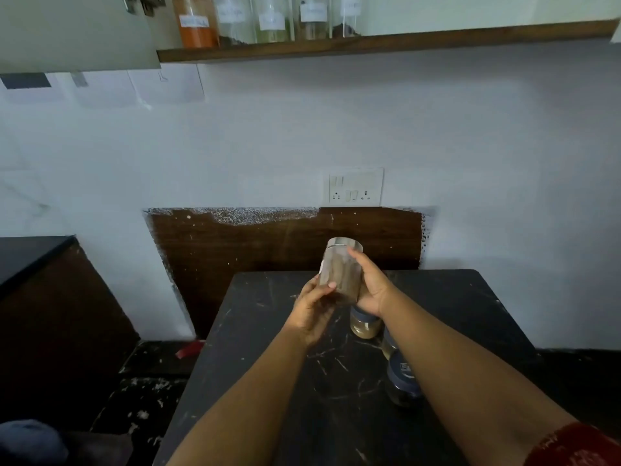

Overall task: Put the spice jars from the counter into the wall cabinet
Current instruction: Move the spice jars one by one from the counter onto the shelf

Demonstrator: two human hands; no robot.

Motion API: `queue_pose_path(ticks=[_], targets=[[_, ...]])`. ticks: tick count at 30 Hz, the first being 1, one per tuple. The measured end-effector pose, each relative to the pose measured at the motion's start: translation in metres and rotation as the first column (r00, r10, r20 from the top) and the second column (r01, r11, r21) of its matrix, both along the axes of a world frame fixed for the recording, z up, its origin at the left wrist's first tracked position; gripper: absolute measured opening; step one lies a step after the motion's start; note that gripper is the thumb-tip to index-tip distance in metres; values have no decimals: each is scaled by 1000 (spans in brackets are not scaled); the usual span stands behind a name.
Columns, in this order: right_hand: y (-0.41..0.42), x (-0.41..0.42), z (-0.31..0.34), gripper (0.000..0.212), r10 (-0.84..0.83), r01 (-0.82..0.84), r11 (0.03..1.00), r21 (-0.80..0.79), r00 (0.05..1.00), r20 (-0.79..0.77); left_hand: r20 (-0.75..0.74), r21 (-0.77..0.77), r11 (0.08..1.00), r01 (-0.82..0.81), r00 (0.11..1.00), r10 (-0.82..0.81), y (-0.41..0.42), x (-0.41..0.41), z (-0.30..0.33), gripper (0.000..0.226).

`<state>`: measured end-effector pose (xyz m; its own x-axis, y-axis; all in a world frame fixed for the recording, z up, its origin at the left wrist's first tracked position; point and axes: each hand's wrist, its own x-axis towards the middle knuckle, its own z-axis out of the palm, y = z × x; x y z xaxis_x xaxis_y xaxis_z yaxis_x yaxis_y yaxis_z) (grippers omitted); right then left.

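Overhead, the cabinet shelf [369, 45] already carries several jars; both my left hand [314, 309] and right hand [371, 287] hold a brown-filled jar [339, 270], while blue-lidded jars [401, 378] wait near the counter [268, 331]'s right edge.

You've got 1 clear jar [341, 270] held in 2 hands, left hand [314, 309] and right hand [369, 287]; 2 blue-lidded jars on tabletop [268, 331]: nearer jar [401, 381], farther jar [364, 326]; 5 labelled jars on shelf [369, 45].

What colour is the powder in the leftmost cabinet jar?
Orange-red, in the leftmost jar; head view.
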<state>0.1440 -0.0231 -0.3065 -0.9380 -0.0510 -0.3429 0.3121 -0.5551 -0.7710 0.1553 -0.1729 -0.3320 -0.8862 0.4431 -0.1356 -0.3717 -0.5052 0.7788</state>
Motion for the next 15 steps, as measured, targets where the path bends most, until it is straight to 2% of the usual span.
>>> queue_pose_path(ticks=[3,5,8,15], targets=[[-11,-13,4,65,-30,28,997,-69,999,-21,-31,-2,1000,-19,999,19,-15,-18,9,64],[-19,-22,9,59,-32,27,995,-96,998,-50,3,11,1000,-2,1000,2,-27,-30,15,56],[-28,-33,14,58,-49,43,988,-145,998,-39,0,-34,999,23,1000,-23,-35,-46,20,46],[-43,-50,19,49,-141,140,990,-6,988,-59,-83,-86,995,53,995,-60,-46,-77,28,40]])
